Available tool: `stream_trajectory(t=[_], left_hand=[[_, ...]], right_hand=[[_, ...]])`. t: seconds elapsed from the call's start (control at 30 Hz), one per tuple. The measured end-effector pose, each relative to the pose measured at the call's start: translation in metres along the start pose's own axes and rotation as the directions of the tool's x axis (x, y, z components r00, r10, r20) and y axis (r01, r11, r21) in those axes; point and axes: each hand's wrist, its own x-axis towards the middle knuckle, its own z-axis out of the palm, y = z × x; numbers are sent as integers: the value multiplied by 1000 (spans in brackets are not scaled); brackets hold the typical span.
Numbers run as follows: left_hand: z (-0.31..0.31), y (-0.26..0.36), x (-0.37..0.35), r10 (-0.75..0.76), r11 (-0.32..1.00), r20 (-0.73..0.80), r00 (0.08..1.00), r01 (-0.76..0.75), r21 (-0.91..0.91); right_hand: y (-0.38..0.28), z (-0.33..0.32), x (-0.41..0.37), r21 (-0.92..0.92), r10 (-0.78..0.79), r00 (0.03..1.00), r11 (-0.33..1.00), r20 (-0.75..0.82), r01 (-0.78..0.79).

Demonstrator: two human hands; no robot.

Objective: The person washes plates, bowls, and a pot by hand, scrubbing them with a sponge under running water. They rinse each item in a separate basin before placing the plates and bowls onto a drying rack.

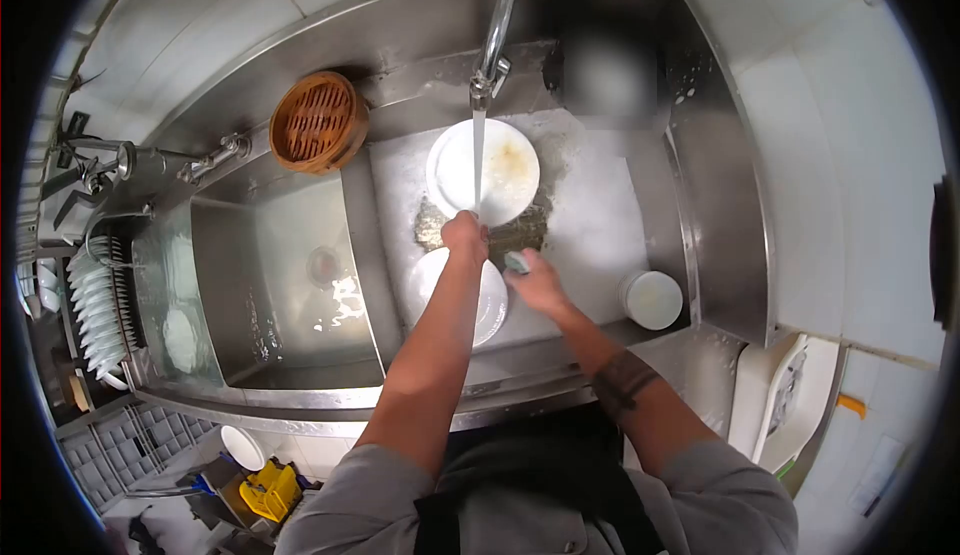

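A round white plate [500, 160] with yellowish-brown stains lies in the right-hand sink under running water from the tap [482, 85]. My left hand [463, 236] is closed on the plate's near rim, its fingertips partly hidden. To its right, my right hand [540, 285] is closed around a small greenish scrubbing pad [516, 262], apart from the plate. Below my left hand sits a second white plate [490, 305], partly covered by my left forearm. A dark, wet patterned patch [520, 233] shows between the two plates.
A bamboo steamer basket [318, 122] stands at the back left, by the water-filled left basin [290, 245]. A white round container [652, 300] sits at the right sink's near right corner. Stacked plates [98, 305] fill a rack at far left. A white tub [770, 395] stands right.
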Motion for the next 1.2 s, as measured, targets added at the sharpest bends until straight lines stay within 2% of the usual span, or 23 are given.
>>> stream_trajectory(t=[0.07, 0.13, 0.2, 0.23, 0.33, 0.37, 0.43, 0.47, 0.5, 0.53, 0.57, 0.6, 0.63, 0.7, 0.8, 0.9, 0.93, 0.97, 1.0, 1.03, 1.1, 1.17, 1.2], left_hand=[[15, -1, 7, -100, 994, -74, 992, 96, -55], [21, -3, 12, -195, 978, -140, 971, 180, -109], [25, -9, 13, -283, 904, -114, 952, 225, -365], [32, -7, 7, -281, 902, -113, 953, 222, -371], [48, 1, 1, -122, 894, 76, 990, 143, -424], [49, 12, -8, -119, 894, 69, 991, 137, -428], [58, 51, -44, -203, 979, 342, 917, 194, 61], [63, 58, -49, -196, 960, 296, 935, 122, 251], [65, 53, -30, -190, 960, 293, 937, 115, 255], [67, 40, 5, 31, 921, 191, 981, -102, 376], [68, 37, 23, 267, 812, 121, 956, -291, 506], [62, 55, -18, 543, 578, 142, 828, -491, 651], [51, 66, -51, 541, 573, 147, 828, -491, 656], [26, 91, -94, 738, 313, 334, 586, -736, 600], [-7, 108, -82, 717, 247, 339, 609, -676, 694], [-33, 99, -54, 704, 230, 373, 604, -692, 685], [-39, 93, -59, 666, 341, 389, 637, -723, 600], [-43, 86, -64, 621, 449, 412, 667, -734, 510], [-38, 88, -99, 622, 399, 429, 655, -737, 545], [-42, 86, -90, 609, 392, 446, 656, -738, 549], [-56, 78, -66, 638, 375, 342, 690, -666, 644], [-79, 92, -91, 676, 430, 329, 659, -716, 550], [-94, 95, -77, 622, 552, 294, 726, -672, 493]], right_hand=[[-66, -78, -27, -138, -208, 977, 970, -51, 200], [-109, -128, -33, -39, -207, 959, 978, -194, 203], [-173, -174, -49, -209, -474, 785, 880, -399, 426], [-198, -192, -45, -312, -588, 676, 808, -443, 499], [-261, -237, -5, -532, -834, 422, 552, -356, 642], [-271, -244, 15, -589, -835, 454, 544, -310, 597], [-286, -251, 61, -641, -838, 473, 524, -272, 561], [-281, -249, 88, -769, -819, 532, 479, -216, 424], [-276, -247, 111, -871, -785, 595, 404, -173, 280], [-272, -249, 135, -868, -786, 591, 410, -181, 281], [-268, -253, 158, -832, -663, 742, 463, -96, 306], [-266, -255, 167, -793, -513, 859, 520, 8, 317], [-270, -251, 149, -790, -508, 861, 527, 3, 313], [-297, -233, 61, -386, -642, 682, 762, -349, 520], [-241, -173, 2, -24, -631, 714, 754, -305, 656], [-172, -79, 19, -327, -590, 782, 793, -200, 515], [-154, -48, 35, -335, -597, 769, 790, -229, 513], [-149, -18, 40, -449, -656, 698, 735, -287, 507], [-153, 10, 40, -559, -714, 617, 675, -330, 482], [-170, 25, 22, -449, -574, 806, 765, -147, 463], [-153, 27, -2, -312, -707, 705, 659, 51, 684], [-120, 3, -15, -407, -660, 739, 644, 133, 648], [-110, -5, -17, -495, -605, 762, 601, 232, 628]])
